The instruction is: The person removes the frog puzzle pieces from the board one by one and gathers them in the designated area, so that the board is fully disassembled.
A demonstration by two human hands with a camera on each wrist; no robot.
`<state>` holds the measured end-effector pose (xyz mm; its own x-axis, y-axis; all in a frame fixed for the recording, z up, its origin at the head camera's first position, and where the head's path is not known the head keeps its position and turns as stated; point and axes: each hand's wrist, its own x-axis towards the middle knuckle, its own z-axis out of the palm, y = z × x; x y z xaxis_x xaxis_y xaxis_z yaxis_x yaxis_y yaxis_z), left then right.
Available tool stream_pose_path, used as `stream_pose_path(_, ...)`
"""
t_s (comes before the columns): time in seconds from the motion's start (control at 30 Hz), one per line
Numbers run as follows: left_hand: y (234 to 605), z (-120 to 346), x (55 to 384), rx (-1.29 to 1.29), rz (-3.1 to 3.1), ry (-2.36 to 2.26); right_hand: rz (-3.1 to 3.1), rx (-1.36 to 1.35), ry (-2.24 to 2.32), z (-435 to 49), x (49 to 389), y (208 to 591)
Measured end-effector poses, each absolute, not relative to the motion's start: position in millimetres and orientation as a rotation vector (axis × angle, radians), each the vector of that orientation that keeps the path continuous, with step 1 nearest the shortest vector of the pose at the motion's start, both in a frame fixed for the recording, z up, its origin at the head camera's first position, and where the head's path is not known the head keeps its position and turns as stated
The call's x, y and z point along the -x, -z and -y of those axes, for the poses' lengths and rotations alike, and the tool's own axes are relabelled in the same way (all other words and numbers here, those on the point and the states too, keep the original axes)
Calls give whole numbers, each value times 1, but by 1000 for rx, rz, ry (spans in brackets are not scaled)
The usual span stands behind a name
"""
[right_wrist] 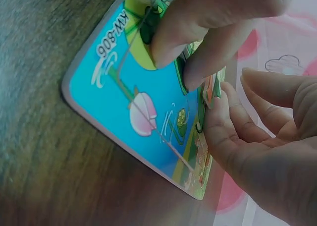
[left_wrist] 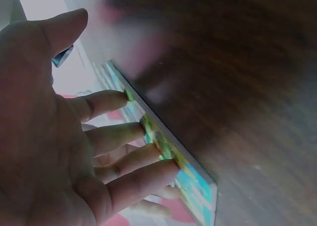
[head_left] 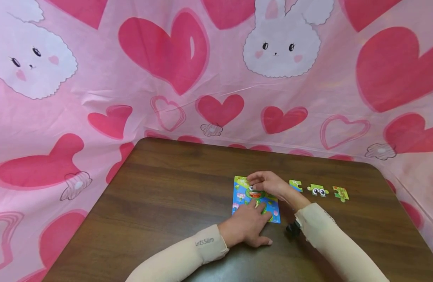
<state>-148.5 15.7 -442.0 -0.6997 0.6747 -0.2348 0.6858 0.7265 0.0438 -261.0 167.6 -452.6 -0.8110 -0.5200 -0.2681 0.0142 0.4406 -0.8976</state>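
Observation:
A frog jigsaw board [head_left: 237, 197] with a blue, green and yellow picture lies on the brown table. My left hand [head_left: 247, 223] spreads over its near part, fingertips pressing on the picture and thumb off to the side. Over the far edge is my right hand [head_left: 269, 184]; its bent fingertips touch the board near the frog's mouth. In the right wrist view, the thumb stays apart from those fingers. A small orange-and-green raised edge [right_wrist: 214, 92] shows right beside the fingertips.
Right of the board, three loose jigsaw pieces lie in a row: a blue-green one [head_left: 296, 185], one with frog eyes [head_left: 318, 190] and a yellow-green one [head_left: 341, 193]. A pink heart-and-rabbit cloth [head_left: 234, 82] hangs behind the table [head_left: 160, 188]. A black device [head_left: 292, 229] sits at my right wrist.

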Motion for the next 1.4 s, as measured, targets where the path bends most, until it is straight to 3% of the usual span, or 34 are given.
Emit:
stream_pose_path(0.97,442,-20,148,-1102,-2679,136,-2082,384,1462,-183,258,457)
stream_pose_path(1.4,442,-20,148,-1086,-2688,139,-2120,390,1471,-208,261,439)
